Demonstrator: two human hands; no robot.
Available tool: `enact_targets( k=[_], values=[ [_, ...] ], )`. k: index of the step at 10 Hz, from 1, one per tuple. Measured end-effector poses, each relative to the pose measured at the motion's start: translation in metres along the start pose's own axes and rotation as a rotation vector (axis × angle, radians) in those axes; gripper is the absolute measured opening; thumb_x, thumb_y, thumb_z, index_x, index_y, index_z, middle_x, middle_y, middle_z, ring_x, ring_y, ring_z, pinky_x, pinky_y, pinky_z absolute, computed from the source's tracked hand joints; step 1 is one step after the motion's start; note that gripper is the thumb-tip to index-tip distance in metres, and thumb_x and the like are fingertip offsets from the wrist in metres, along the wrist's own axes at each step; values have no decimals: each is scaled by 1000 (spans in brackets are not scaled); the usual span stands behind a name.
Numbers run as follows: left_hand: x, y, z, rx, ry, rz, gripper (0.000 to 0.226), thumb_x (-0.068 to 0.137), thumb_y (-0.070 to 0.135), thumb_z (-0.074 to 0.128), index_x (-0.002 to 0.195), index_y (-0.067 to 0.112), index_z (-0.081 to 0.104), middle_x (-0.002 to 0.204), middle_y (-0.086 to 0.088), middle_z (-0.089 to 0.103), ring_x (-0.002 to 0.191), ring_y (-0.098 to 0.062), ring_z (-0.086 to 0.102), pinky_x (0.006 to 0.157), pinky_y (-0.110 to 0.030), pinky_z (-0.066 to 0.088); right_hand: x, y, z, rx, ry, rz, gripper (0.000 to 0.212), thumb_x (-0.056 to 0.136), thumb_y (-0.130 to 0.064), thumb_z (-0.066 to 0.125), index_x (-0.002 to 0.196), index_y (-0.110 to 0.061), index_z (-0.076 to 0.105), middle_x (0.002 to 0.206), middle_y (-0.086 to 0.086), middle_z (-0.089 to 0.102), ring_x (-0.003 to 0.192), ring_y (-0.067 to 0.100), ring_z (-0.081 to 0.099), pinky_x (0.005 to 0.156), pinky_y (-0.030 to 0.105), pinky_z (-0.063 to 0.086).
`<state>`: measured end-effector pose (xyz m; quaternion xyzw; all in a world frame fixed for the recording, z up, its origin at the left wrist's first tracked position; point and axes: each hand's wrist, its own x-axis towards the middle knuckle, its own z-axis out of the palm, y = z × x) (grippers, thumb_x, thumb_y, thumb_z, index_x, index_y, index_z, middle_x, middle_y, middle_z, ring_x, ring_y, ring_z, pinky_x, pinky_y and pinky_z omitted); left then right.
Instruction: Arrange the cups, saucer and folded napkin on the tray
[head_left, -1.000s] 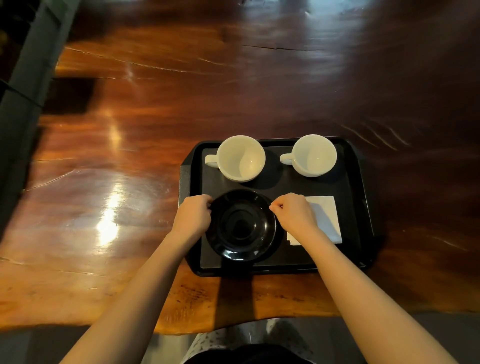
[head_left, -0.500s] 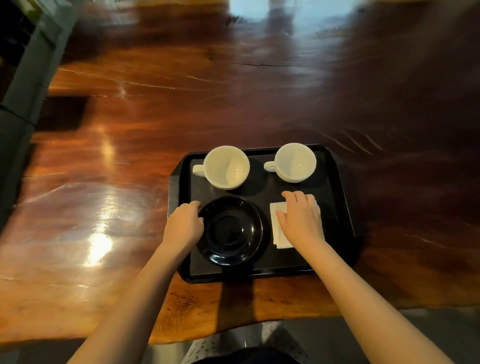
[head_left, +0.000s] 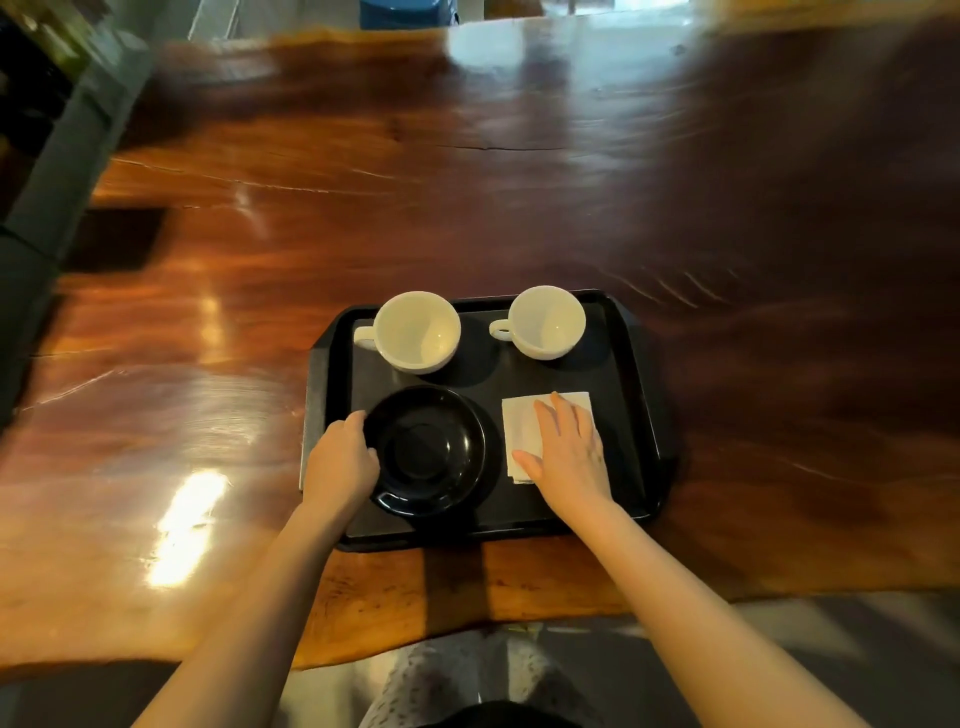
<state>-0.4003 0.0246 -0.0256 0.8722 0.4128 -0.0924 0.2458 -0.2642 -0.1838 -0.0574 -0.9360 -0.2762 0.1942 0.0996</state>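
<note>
The right hand (head_left: 569, 449), which half a second before had rested curled on the folded napkin (head_left: 524, 431), now lay flat and spread on it, near right on the tray (head_left: 631, 374). The left hand (head_left: 340, 462) still gripped the black saucer (head_left: 431, 449) at its left rim. Both white cups (head_left: 418, 330) stood unmoved along the far edge.

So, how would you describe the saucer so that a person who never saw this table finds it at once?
On the dark wooden table lies a black tray; look at its near left quarter. There sits the saucer, with the left hand at its left edge. It is the only black, glossy, shallow dish: the two cups behind are white, and the napkin beside it is flat and white.
</note>
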Motion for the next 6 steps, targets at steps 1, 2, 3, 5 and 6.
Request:
enact_targets(
  k=[1, 2, 3, 5, 6],
  values=[
    [-1, 1, 1, 5, 14, 3, 49, 84, 4, 51, 133, 6, 44, 122, -20, 60, 107, -37, 58, 85, -45, 50, 1, 1, -1, 1, -14, -14, 70, 88, -43, 55, 145, -20, 21, 155, 4, 17, 142, 26, 13, 115, 45, 19],
    [-3, 4, 2, 39, 24, 4, 47, 86, 6, 52, 132, 5, 45, 121, -21, 57, 107, -39, 57, 82, -44, 50, 2, 4, -3, -11, -31, -39, 70, 88, -44, 54, 145, -19, 21, 155, 5, 17, 143, 27, 14, 115, 45, 19],
    [-5, 10, -4, 111, 45, 17, 40, 87, 11, 51, 126, 5, 50, 120, -20, 57, 107, -38, 56, 82, -45, 51, 2, 2, -11, 14, -69, -48, 69, 89, -43, 53, 145, -17, 21, 155, 7, 17, 143, 28, 14, 115, 46, 19],
    [0, 37, -37, 269, -229, 62, 41, 89, 25, 52, 128, 12, 53, 124, -10, 61, 109, -26, 58, 81, -34, 48, 10, -15, -68, -191, -454, -122, 68, 90, -48, 47, 144, -12, 27, 150, 14, 30, 135, 35, 30, 107, 45, 29],
    [5, 53, -62, 209, -580, 17, 42, 91, 28, 53, 131, 17, 50, 115, -5, 62, 94, -19, 59, 70, -32, 52, 20, -32, -109, -236, -750, -77, 74, 90, -55, 44, 147, -12, 24, 155, 9, 27, 139, 31, 30, 108, 43, 30]
  ],
)
